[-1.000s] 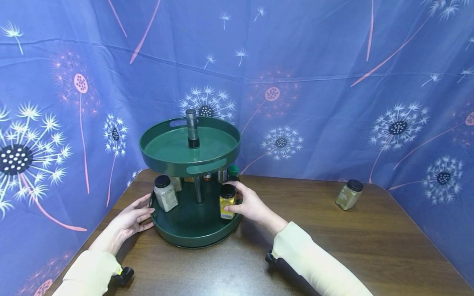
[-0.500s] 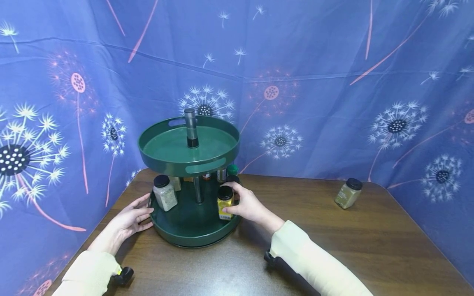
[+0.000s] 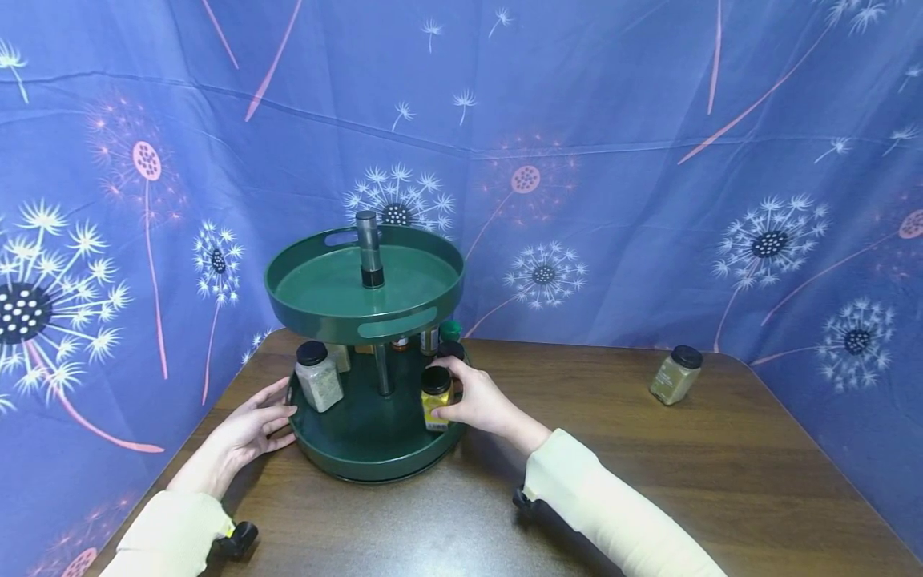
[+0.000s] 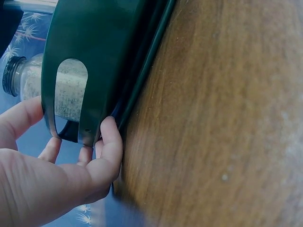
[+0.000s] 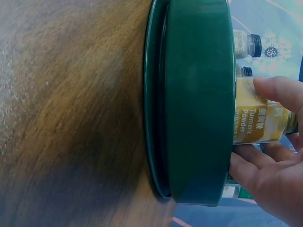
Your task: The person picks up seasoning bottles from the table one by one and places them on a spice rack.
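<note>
A two-tier green turntable rack (image 3: 375, 465) stands on the wooden table. My right hand (image 3: 486, 401) holds a yellow turmeric powder jar (image 5: 251, 125) with a black lid at the right of the lower tier, thumb on one side and fingers on the other. In the right wrist view, the tray wall covers the jar's base. Relaxed fingers of my left hand (image 3: 241, 437) touch the lower tray's left rim, by the handle slot (image 4: 71, 90). A jar of pale, speckled seasoning (image 3: 319, 383) with a black lid sits just inside that rim.
More jars stand at the back of the lower tier, partly hidden, one with a green lid (image 3: 450, 330). The upper tray (image 3: 310, 280) overhangs them around a metal post (image 3: 368, 244). A greenish jar (image 3: 674, 381) stands far right. Patterned blue cloth (image 3: 613, 160) backs the table.
The turmeric jar and my right hand have shifted very slightly toward me. The whole head view drifts a little left. My left hand stays at the tray rim.
</note>
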Demonstrator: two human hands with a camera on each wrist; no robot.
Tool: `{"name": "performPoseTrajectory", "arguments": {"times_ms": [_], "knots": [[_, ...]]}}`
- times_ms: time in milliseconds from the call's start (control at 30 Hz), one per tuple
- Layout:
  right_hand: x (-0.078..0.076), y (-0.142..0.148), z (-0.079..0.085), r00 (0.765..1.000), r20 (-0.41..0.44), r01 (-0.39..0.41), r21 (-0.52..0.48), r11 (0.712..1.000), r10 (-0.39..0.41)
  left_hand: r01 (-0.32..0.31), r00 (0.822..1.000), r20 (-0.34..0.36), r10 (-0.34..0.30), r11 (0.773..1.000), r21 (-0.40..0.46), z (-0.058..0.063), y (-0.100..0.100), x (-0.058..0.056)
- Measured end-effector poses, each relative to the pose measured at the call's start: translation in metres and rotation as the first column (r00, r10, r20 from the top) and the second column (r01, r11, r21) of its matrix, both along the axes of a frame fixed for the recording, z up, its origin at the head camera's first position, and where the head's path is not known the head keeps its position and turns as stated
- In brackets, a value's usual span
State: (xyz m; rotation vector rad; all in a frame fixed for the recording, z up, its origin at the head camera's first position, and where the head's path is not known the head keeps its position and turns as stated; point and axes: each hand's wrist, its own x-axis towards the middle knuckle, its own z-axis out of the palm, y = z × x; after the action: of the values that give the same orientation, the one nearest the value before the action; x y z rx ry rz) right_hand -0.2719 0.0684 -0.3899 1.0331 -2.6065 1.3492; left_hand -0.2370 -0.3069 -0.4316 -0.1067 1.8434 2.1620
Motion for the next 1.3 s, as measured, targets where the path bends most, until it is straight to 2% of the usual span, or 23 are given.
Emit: {"name": "performPoseTrajectory", "arguments": {"times_ms": [267, 533, 833, 933, 1167, 1300], "knots": [[0.001, 0.001, -0.002, 1.0, -0.012, 0.006, 0.031, 1.0, -0.006, 0.006, 1.0, -0.012, -0.006, 1.0, -0.009, 0.002, 0.0, 0.001], [0.002, 0.003, -0.001, 1.0, 0.014, -0.015, 0.009, 1.0, 0.015, 0.001, 1.0, -0.001, -0.001, 1.0, -0.014, 0.003, 0.001, 0.001], [0.001, 0.005, 0.0, 0.998, 0.036, -0.045, 0.033, 0.998, 0.044, -0.001, 1.0, -0.001, 0.001, 1.0, -0.013, 0.003, 0.002, 0.001], [0.008, 0.006, 0.012, 0.996, 0.055, -0.071, 0.021, 0.997, 0.07, 0.0, 1.0, -0.001, 0.0, 1.0, -0.008, 0.003, 0.002, 0.001], [0.017, 0.01, 0.026, 0.989, 0.111, -0.095, -0.047, 0.994, 0.1, 0.001, 1.0, 0.007, -0.001, 1.0, -0.004, 0.002, 0.001, 0.0], [0.03, 0.013, 0.045, 0.987, 0.132, -0.089, -0.054, 0.995, 0.096, 0.003, 1.0, 0.02, -0.003, 1.0, -0.011, 0.002, 0.0, 0.0]]}}
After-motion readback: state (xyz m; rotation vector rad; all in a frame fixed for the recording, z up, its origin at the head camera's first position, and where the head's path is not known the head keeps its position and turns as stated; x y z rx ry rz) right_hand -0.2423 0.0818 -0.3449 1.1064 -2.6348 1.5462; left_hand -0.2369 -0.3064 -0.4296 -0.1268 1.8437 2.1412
